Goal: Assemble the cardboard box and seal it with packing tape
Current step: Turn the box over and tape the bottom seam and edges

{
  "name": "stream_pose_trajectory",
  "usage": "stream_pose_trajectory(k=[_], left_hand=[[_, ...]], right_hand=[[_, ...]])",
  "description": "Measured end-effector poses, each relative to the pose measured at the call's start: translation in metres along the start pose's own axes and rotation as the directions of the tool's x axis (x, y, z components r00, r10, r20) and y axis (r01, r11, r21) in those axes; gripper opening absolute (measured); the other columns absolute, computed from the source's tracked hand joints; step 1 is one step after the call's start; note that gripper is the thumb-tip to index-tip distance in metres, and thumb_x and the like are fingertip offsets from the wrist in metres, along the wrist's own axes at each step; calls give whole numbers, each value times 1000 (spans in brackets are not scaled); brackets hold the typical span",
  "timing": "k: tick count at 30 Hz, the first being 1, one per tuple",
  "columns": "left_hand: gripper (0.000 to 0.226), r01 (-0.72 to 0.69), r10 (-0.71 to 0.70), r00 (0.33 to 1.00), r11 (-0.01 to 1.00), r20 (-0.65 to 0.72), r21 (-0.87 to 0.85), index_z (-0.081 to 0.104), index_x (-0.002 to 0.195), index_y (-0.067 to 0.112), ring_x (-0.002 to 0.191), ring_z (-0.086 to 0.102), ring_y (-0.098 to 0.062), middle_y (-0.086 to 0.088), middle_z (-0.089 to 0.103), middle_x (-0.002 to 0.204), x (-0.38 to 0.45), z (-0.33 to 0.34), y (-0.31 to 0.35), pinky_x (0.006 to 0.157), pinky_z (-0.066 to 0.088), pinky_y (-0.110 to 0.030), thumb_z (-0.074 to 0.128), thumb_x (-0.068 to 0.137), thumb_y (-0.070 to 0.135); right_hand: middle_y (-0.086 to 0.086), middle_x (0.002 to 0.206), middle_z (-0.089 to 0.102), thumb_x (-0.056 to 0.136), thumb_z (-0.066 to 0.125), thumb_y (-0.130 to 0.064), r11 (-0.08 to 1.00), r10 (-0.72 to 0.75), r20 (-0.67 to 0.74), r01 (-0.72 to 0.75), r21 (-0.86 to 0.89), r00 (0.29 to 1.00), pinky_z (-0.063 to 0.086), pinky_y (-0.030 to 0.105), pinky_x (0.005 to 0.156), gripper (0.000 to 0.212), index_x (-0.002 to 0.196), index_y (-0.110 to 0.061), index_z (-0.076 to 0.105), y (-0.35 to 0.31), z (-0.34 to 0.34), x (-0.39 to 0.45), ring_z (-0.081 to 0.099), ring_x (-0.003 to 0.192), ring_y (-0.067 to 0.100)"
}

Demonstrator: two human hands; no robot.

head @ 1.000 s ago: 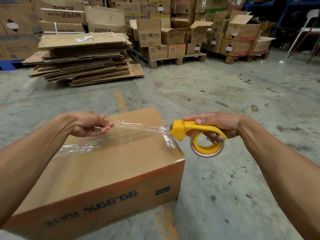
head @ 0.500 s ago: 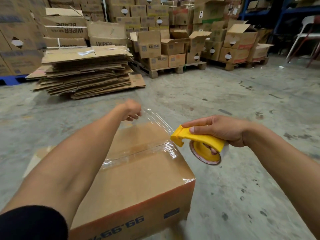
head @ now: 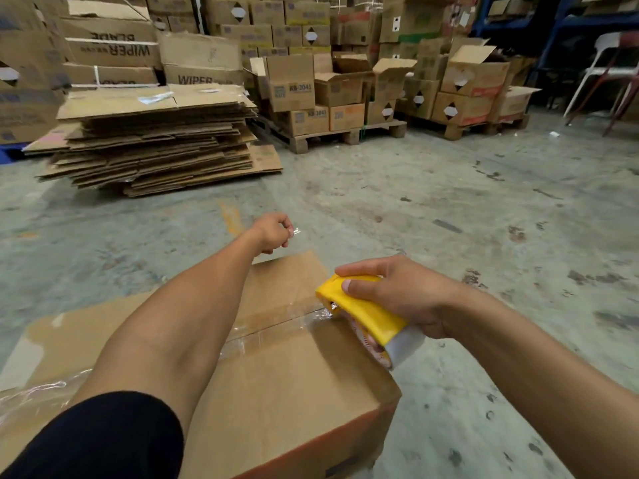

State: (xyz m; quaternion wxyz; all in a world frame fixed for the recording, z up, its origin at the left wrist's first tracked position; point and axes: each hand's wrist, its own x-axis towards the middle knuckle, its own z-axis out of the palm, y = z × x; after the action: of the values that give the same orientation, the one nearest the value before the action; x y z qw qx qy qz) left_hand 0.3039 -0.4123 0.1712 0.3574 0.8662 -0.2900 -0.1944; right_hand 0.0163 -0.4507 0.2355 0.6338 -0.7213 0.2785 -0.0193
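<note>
A closed brown cardboard box (head: 290, 385) lies on the concrete floor right below me, with clear tape along its top seam (head: 276, 326). My right hand (head: 397, 292) grips a yellow tape dispenser (head: 363, 312) at the box's right edge, its nose touching the seam. My left hand (head: 273, 233) reaches past the far edge of the box, fingers pinched on a small piece of clear tape (head: 294, 231). My left forearm hides part of the seam.
A stack of flattened cardboard (head: 148, 140) lies on the floor at the far left. Pallets of boxes (head: 332, 95) line the back wall. A white chair (head: 608, 70) stands at the far right. Bare concrete floor (head: 449, 209) spreads to the right of the box.
My left hand has moved from above the box's left side out beyond its far edge. The stretched tape span is gone. The dispenser has come down to the seam at the right edge.
</note>
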Motion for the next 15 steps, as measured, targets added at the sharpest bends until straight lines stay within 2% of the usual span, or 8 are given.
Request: stream_pose_trajectory(k=[2, 5, 9, 12, 15], left_hand=[[11, -4, 4, 1000, 1000, -14, 11, 56, 88, 16, 62, 40, -18, -5, 55, 72, 6, 5, 0, 52, 34, -25, 49, 97, 16], [9, -27, 29, 999, 999, -46, 24, 57, 91, 14, 60, 39, -18, -6, 50, 72, 16, 11, 1, 51, 33, -24, 50, 97, 16], [9, -30, 36, 998, 995, -58, 93, 58, 90, 14, 56, 38, -18, -6, 47, 73, 27, 14, -2, 50, 38, -24, 53, 96, 17], [11, 1, 4, 999, 996, -53, 91, 58, 88, 14, 63, 43, -20, -8, 50, 83, 32, 15, -10, 52, 42, -26, 54, 96, 21], [12, 35, -33, 999, 998, -23, 61, 54, 87, 17, 71, 56, -22, -4, 54, 85, 33, 16, -14, 59, 44, -29, 51, 97, 23]], right_hand=[[15, 85, 62, 96, 61, -16, 998, 5, 16, -6, 67, 1000, 54, 30, 41, 34, 129, -22, 62, -3, 13, 2, 60, 41, 26], [22, 102, 61, 98, 58, -15, 990, 16, 29, -20, 141, 999, 56, 36, 43, 39, 136, -23, 55, -8, 26, 4, 60, 42, 29], [25, 116, 58, 98, 57, -14, 979, 44, 34, -50, 196, 998, 56, 36, 43, 41, 139, -22, 52, -7, 33, 9, 59, 47, 30], [26, 121, 56, 98, 57, -14, 974, 73, 31, -78, 212, 997, 56, 36, 43, 41, 138, -23, 53, -3, 36, 12, 59, 48, 31], [24, 123, 56, 98, 58, -13, 973, 75, 26, -79, 215, 997, 56, 33, 42, 41, 137, -22, 54, 0, 35, 15, 59, 43, 29]])
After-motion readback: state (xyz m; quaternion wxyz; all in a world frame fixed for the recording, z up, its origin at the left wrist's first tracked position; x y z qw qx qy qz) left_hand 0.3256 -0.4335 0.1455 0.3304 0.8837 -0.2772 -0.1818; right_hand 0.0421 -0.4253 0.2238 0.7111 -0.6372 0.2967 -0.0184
